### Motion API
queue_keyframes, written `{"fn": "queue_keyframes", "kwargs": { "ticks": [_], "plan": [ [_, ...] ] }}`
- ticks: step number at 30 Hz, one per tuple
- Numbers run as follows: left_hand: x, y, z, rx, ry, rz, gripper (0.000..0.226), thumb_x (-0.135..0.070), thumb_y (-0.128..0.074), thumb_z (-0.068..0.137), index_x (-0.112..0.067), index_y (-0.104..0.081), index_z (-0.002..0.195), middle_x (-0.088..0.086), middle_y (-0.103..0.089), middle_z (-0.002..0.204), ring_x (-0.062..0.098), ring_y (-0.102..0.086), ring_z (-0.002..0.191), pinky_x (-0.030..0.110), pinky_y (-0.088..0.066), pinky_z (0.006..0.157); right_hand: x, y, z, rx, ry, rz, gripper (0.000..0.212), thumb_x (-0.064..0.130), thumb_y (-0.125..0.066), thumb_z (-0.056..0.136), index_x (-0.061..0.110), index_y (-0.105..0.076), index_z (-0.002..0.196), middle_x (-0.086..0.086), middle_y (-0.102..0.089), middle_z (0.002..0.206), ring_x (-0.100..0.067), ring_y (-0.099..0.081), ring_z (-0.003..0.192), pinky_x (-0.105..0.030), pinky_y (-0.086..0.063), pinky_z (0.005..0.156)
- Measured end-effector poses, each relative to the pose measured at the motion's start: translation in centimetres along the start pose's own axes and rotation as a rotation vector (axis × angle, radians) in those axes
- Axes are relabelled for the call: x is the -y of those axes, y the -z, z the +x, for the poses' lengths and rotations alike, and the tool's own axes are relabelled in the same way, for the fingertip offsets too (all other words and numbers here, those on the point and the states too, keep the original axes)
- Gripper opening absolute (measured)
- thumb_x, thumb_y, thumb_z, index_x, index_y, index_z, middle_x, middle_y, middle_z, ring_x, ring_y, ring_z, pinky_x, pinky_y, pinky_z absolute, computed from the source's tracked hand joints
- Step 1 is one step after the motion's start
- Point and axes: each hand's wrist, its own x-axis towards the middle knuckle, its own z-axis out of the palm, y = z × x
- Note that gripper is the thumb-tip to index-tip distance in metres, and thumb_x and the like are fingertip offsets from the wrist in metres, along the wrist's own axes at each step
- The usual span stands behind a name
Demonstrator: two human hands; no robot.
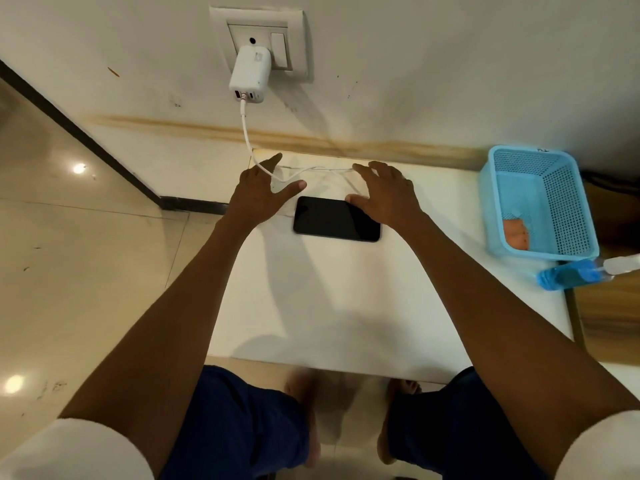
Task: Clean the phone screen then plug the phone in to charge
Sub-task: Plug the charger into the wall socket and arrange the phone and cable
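A black phone (336,219) lies flat, screen up, on the white table (346,299) near its far edge. A white charger (248,75) sits in the wall socket (260,41), and its white cable (246,133) hangs down and runs across the table behind the phone. My left hand (260,188) hovers with spread fingers just left of the phone, over the cable. My right hand (382,192) is spread over the phone's right end, thumb by its upper right corner. Neither hand holds anything. The cable's free end is hidden under my right hand.
A light blue plastic basket (540,202) with an orange cloth (516,233) inside stands at the table's right edge. A blue spray bottle (581,273) lies on its side in front of it. Tiled floor lies to the left.
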Motion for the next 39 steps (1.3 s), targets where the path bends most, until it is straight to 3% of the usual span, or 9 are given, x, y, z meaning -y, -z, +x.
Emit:
{"fn": "queue_keyframes", "kwargs": {
  "ticks": [9, 13, 19, 24, 27, 30, 33, 36, 39],
  "plan": [
    [-1.3, 0.4, 1.5, -0.085, -0.092, -0.114, 0.048, -0.052, -0.056, 0.095, -0.017, -0.064, 0.127, 0.0, -0.065, 0.129, 0.017, -0.058, 0.119, 0.019, -0.038, 0.094, -0.2, -0.2, 1.3, -0.06, -0.019, 0.007, 0.065, 0.052, -0.062, 0.089, 0.032, -0.039, 0.146, -0.005, -0.039, 0.146, -0.032, -0.039, 0.133, -0.047, -0.036, 0.104],
    [-1.6, 1.1, 2.2, -0.069, -0.005, -0.256, 0.032, -0.05, -0.055, 0.096, -0.028, -0.07, 0.113, -0.008, -0.068, 0.119, 0.014, -0.058, 0.116, 0.026, -0.042, 0.095, -0.8, 0.0, 2.0, 0.01, -0.067, 0.083, 0.073, 0.061, -0.061, 0.087, 0.035, -0.034, 0.149, -0.005, -0.032, 0.149, -0.032, -0.029, 0.139, -0.049, -0.031, 0.108],
    [-1.2, 1.4, 2.9, -0.092, 0.18, -0.56, 0.012, -0.043, -0.067, 0.082, -0.034, -0.075, 0.08, 0.0, -0.074, 0.101, 0.022, -0.062, 0.097, 0.044, -0.047, 0.099, -2.2, 0.3, 2.4, 0.016, -0.097, 0.078, 0.078, 0.049, -0.065, 0.088, 0.03, -0.027, 0.153, -0.009, -0.033, 0.15, -0.037, -0.031, 0.137, -0.049, -0.033, 0.105],
    [-1.2, 1.3, 3.0, -0.066, 0.193, -0.558, 0.022, -0.048, -0.066, 0.082, -0.027, -0.075, 0.086, 0.002, -0.074, 0.103, 0.018, -0.058, 0.092, 0.039, -0.045, 0.092, -2.5, 0.4, 2.5, 0.003, -0.12, 0.193, 0.077, 0.04, -0.073, 0.085, 0.019, -0.036, 0.149, -0.015, -0.036, 0.144, -0.038, -0.038, 0.132, -0.045, -0.038, 0.104],
    [-1.3, 1.3, 2.9, -0.066, 0.202, -0.609, 0.018, -0.041, -0.067, 0.087, -0.027, -0.075, 0.093, -0.002, -0.075, 0.096, 0.013, -0.061, 0.09, 0.034, -0.045, 0.091, -3.1, 0.3, 2.1, -0.104, -0.064, 0.289, 0.05, 0.026, -0.077, 0.082, 0.014, -0.055, 0.125, -0.014, -0.047, 0.128, -0.033, -0.056, 0.112, -0.039, -0.046, 0.097],
    [-1.4, 1.5, 3.0, -0.059, 0.241, -0.664, 0.023, -0.036, -0.068, 0.087, -0.021, -0.076, 0.104, 0.0, -0.076, 0.099, 0.012, -0.065, 0.089, 0.03, -0.047, 0.091, -3.8, 0.2, 1.1, -0.176, -0.017, 0.306, 0.029, 0.016, -0.073, 0.085, 0.011, -0.058, 0.109, -0.013, -0.051, 0.116, -0.031, -0.062, 0.095, -0.04, -0.049, 0.087],
    [-1.3, 1.5, 3.0, -0.05, 0.255, -0.733, 0.023, -0.028, -0.066, 0.089, -0.016, -0.074, 0.107, 0.004, -0.075, 0.099, 0.011, -0.065, 0.083, 0.024, -0.047, 0.083, -4.5, 0.0, 0.2, -0.251, 0.061, 0.22, 0.012, 0.006, -0.062, 0.088, 0.009, -0.059, 0.099, -0.013, -0.053, 0.106, -0.033, -0.061, 0.086, -0.04, -0.049, 0.078],
    [-1.1, 1.5, 3.1, -0.08, 0.275, -0.751, 0.02, -0.025, -0.066, 0.09, -0.016, -0.073, 0.106, 0.005, -0.074, 0.099, 0.014, -0.065, 0.084, 0.024, -0.049, 0.083, -5.2, -0.3, -0.5, -0.299, 0.116, 0.07, 0.017, 0.0, -0.053, 0.089, 0.013, -0.063, 0.092, -0.01, -0.055, 0.102, -0.03, -0.056, 0.085, -0.04, -0.049, 0.068],
    [-1.0, 1.3, 3.2, -0.114, 0.294, -0.748, 0.015, -0.02, -0.066, 0.089, -0.017, -0.073, 0.102, 0.005, -0.074, 0.096, 0.015, -0.065, 0.084, 0.028, -0.052, 0.086, -6.0, -1.0, -1.4, -0.318, 0.147, -0.084, 0.02, 0.009, -0.052, 0.096, 0.021, -0.067, 0.104, -0.004, -0.056, 0.11, -0.025, -0.053, 0.09, -0.04, -0.052, 0.063]
  ]
}}
